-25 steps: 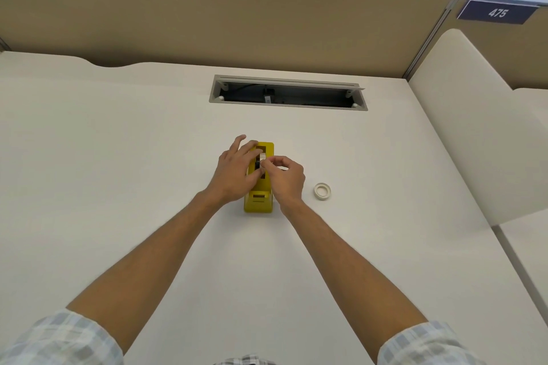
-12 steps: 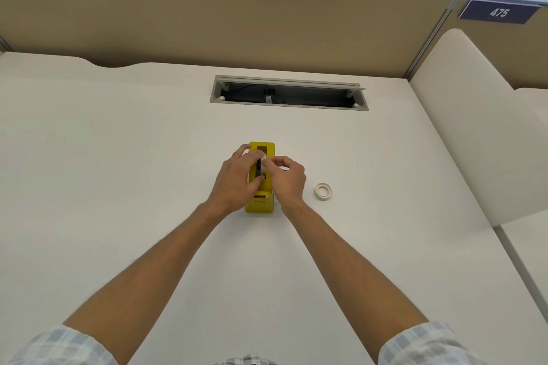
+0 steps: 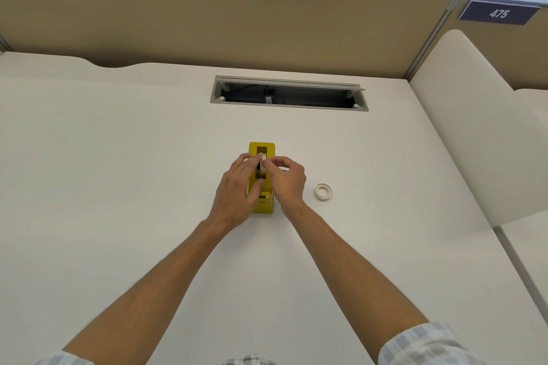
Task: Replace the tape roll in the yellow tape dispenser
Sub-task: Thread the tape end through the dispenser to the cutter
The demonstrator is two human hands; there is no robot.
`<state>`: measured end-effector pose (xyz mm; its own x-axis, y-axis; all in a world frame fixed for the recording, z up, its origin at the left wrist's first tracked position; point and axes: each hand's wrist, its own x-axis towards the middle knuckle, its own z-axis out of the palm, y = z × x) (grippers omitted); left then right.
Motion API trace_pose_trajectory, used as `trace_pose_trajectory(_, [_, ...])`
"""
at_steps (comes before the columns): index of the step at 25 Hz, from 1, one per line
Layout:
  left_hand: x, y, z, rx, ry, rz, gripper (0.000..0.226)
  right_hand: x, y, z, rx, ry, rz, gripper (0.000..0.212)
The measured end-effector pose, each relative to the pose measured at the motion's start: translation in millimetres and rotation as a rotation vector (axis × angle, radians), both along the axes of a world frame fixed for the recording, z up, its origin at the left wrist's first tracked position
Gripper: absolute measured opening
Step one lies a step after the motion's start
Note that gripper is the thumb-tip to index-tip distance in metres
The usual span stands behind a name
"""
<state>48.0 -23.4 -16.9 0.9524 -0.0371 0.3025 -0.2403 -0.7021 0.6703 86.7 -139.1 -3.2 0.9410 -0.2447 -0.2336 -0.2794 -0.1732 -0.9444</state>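
The right hand (image 3: 286,181) pinched a white tape roll (image 3: 262,167) seated upright in the slot of the yellow plastic tape dispenser (image 3: 262,178). The left hand (image 3: 237,190) gripped the dispenser's left side, fingers curled over its top. The dispenser's long axis ran from the near edge toward the far edge of the cream desk (image 3: 118,157), mid-desk, well clear of all edges. A second white tape ring (image 3: 323,192) lay flat near the dispenser's right. A grey cable tray (image 3: 289,93) lay beyond, before a tan partition (image 3: 222,18).
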Motion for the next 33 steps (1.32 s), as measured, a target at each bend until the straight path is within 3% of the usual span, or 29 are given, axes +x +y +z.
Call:
trace_pose_trajectory(3, [8.8, 1.3, 4.8, 0.013, -0.014, 0.039, 0.047, 0.1, 0.0, -0.3, 0.003, -0.002, 0.003, 0.012])
trace_pose_trajectory(9, [41.7, 4.4, 7.8, 0.238, 0.140, -0.016, 0.043, 0.1, -0.2, -0.7, 0.009, -0.007, 0.005, 0.009])
trace_pose_trajectory(18, [31.1, 2.7, 9.7, 0.063, 0.080, 0.017, 0.033, 2.0, -1.5, -3.0, 0.010, 0.003, 0.012, 0.011])
trace_pose_trajectory(33, [32.7, 9.5, 11.6, 0.130, 0.098, -0.035, 0.037, 0.4, -4.5, -4.7, -0.127, -0.088, 0.081, 0.015])
